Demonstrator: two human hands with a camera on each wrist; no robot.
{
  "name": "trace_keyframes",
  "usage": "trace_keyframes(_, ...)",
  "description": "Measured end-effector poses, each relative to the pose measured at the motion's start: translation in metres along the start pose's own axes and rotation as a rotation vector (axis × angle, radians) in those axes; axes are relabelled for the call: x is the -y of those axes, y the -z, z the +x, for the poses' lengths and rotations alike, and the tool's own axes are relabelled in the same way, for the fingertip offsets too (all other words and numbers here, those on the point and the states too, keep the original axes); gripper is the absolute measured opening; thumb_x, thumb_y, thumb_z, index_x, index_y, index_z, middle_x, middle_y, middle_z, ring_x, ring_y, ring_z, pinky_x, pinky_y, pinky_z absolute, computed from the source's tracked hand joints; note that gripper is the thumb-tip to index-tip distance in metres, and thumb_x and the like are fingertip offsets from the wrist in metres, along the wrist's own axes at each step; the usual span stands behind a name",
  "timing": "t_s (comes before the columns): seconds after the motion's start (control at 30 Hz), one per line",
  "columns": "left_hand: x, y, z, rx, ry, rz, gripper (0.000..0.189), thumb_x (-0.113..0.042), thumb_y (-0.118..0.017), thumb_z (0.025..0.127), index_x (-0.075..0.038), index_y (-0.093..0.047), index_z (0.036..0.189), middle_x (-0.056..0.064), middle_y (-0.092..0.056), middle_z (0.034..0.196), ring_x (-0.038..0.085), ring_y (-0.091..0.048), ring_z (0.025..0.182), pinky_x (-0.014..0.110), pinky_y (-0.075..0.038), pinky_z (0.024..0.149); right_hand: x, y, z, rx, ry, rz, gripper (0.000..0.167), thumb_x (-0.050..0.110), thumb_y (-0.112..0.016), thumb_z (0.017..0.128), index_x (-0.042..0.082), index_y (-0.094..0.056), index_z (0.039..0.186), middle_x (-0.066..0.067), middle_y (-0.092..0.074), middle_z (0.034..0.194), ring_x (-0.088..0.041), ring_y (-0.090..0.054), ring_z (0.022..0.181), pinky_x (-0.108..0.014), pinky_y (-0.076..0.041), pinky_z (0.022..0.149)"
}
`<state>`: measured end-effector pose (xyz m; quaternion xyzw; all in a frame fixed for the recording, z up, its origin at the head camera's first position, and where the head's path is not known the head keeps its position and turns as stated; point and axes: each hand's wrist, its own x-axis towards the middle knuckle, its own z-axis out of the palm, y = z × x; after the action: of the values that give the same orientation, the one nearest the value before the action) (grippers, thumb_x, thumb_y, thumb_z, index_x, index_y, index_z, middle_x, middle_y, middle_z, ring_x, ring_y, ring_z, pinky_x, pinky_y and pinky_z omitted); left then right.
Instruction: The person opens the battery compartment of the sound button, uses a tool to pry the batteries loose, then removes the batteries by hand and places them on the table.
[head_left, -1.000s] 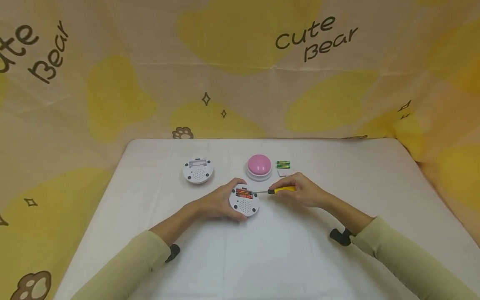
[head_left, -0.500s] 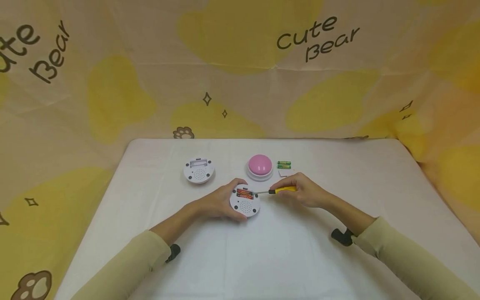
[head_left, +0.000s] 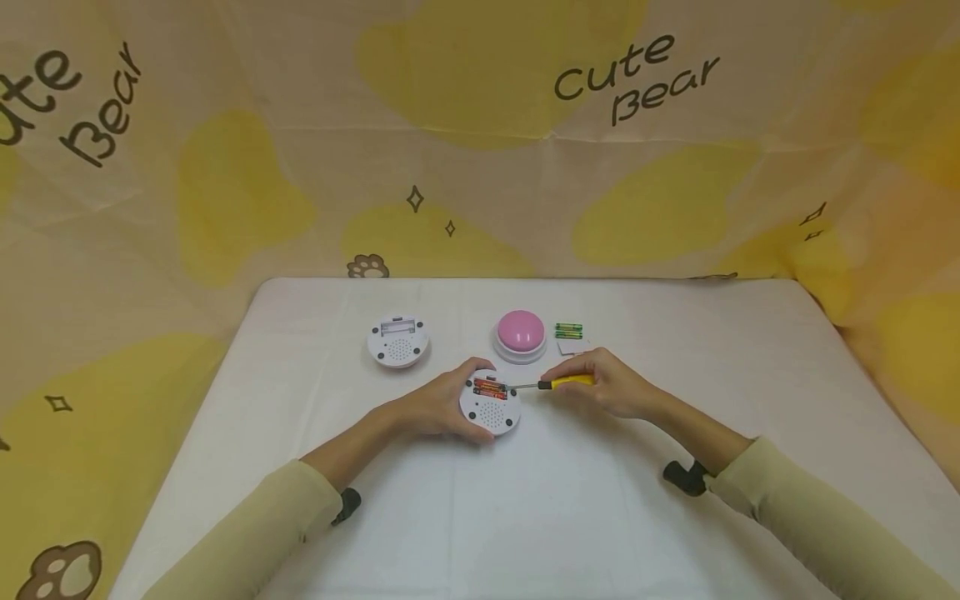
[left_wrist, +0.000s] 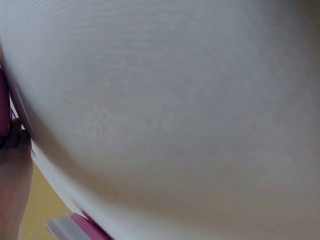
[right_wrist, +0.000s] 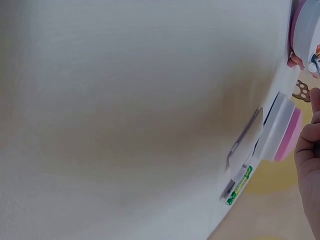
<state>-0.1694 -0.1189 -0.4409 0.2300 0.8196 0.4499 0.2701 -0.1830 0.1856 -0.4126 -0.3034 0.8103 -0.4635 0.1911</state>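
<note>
My left hand (head_left: pixel 442 406) grips a round white button device (head_left: pixel 492 417) by its left side, thumb and fingers around the rim. Its underside faces up, showing dark feet, speaker holes and an uncovered battery slot. Two orange-red batteries (head_left: pixel 490 388) lie in that slot. From the right, my right hand (head_left: pixel 611 383) pinches a screwdriver (head_left: pixel 566 382) by its yellow handle. The thin metal shaft points left, its tip right at the batteries' right end. In the right wrist view, the device's pink dome (right_wrist: pixel 299 20) faces away from the shaft.
A pink-domed button (head_left: pixel 521 332) stands upright behind the held device. Right of it lie green batteries (head_left: pixel 568 331) and a white flat piece (head_left: pixel 572 347). Another button device (head_left: pixel 400 350) lies upside down at the back left, its battery slot bare. A patterned cloth (head_left: pixel 480 167) hangs behind the table.
Both hands keep nearly the same hold and place. The screwdriver tip stays at the batteries' right end; the whole view shifts very slightly.
</note>
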Motion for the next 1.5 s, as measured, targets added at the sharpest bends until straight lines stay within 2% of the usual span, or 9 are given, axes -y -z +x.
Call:
trace_keyframes(0.27,-0.002,0.001,-0.001,-0.01,0.005,-0.013,0.097,-0.033,-0.092,0.07,-0.023,-0.032,0.146,-0.003,-0.059,0.119,0.018,-0.055,0.106,0.039,-0.041,0.097,0.004,0.004,-0.001,0.012,0.009,0.004,0.024,0.0,-0.066,0.093,0.003,-0.073,0.116,-0.005,-0.073,0.113,-0.022,-0.063,0.116,-0.038,-0.045,0.102)
trace_keyframes(0.67,0.0,-0.001,0.0,-0.016,-0.018,-0.01,0.102,-0.034,-0.094,0.065,-0.023,-0.033,0.146,-0.002,-0.059,0.119,0.018,-0.055,0.105,0.039,-0.041,0.096,0.004,0.005,-0.003,0.006,-0.004,-0.004,0.024,-0.001,-0.065,0.093,0.001,-0.073,0.116,-0.005,-0.073,0.113,-0.023,-0.063,0.116,-0.045,-0.045,0.102)
trace_keyframes(0.77,0.0,-0.001,-0.001,-0.026,-0.017,-0.002,0.107,-0.035,-0.095,0.064,-0.025,-0.031,0.149,-0.003,-0.059,0.12,0.018,-0.054,0.108,0.041,-0.04,0.098,0.004,0.005,-0.003,0.006,-0.005,-0.016,0.025,-0.002,-0.066,0.092,0.002,-0.072,0.116,-0.005,-0.073,0.114,-0.024,-0.063,0.116,-0.043,-0.045,0.102)
trace_keyframes(0.9,-0.002,-0.002,-0.002,-0.025,0.003,0.016,0.112,-0.036,-0.095,0.063,-0.03,-0.029,0.153,-0.003,-0.057,0.126,0.017,-0.051,0.115,0.045,-0.038,0.103,0.005,0.004,-0.004,0.006,-0.01,-0.04,0.025,-0.001,-0.066,0.092,0.003,-0.072,0.117,-0.004,-0.073,0.114,-0.024,-0.063,0.116,-0.031,-0.046,0.1)
trace_keyframes(1.03,-0.003,-0.002,-0.005,-0.001,-0.008,0.039,0.109,-0.035,-0.092,0.068,-0.027,-0.027,0.156,-0.001,-0.052,0.137,0.018,-0.047,0.125,0.046,-0.033,0.11,0.005,0.004,-0.006,0.0,-0.019,-0.055,0.026,0.0,-0.066,0.093,0.004,-0.072,0.118,-0.004,-0.072,0.115,-0.024,-0.063,0.114,-0.024,-0.047,0.096)
trace_keyframes(1.2,-0.003,0.0,-0.008,0.013,-0.05,0.066,0.104,-0.027,-0.085,0.074,-0.019,-0.023,0.158,0.003,-0.044,0.148,0.019,-0.041,0.133,0.047,-0.026,0.115,0.008,0.006,-0.01,-0.03,-0.032,-0.067,0.026,0.001,-0.066,0.094,0.006,-0.072,0.119,-0.004,-0.072,0.115,-0.024,-0.062,0.112,-0.037,-0.049,0.097)
trace_keyframes(1.33,-0.002,-0.001,-0.006,-0.03,-0.057,0.079,0.101,-0.032,-0.087,0.073,-0.02,-0.03,0.155,-0.001,-0.053,0.138,0.017,-0.048,0.124,0.045,-0.034,0.11,0.011,0.006,-0.011,-0.041,-0.021,-0.048,0.026,0.001,-0.066,0.093,0.005,-0.072,0.118,-0.004,-0.072,0.115,-0.024,-0.063,0.112,-0.048,-0.047,0.099)
trace_keyframes(1.43,-0.002,-0.002,-0.004,-0.064,-0.055,0.093,0.103,-0.039,-0.091,0.069,-0.021,-0.033,0.152,-0.003,-0.057,0.129,0.015,-0.051,0.117,0.042,-0.039,0.104,0.014,0.005,-0.011,-0.025,-0.009,-0.038,0.026,0.001,-0.066,0.093,0.005,-0.072,0.118,-0.004,-0.072,0.115,-0.024,-0.063,0.113,-0.044,-0.048,0.099)
trace_keyframes(1.5,-0.001,-0.002,-0.004,-0.07,-0.048,0.097,0.106,-0.04,-0.092,0.066,-0.022,-0.032,0.152,-0.003,-0.056,0.132,0.014,-0.05,0.119,0.041,-0.038,0.106,0.014,0.004,-0.01,-0.013,-0.01,-0.041,0.026,0.002,-0.067,0.093,0.005,-0.072,0.118,-0.004,-0.072,0.115,-0.023,-0.063,0.113,-0.037,-0.048,0.097)
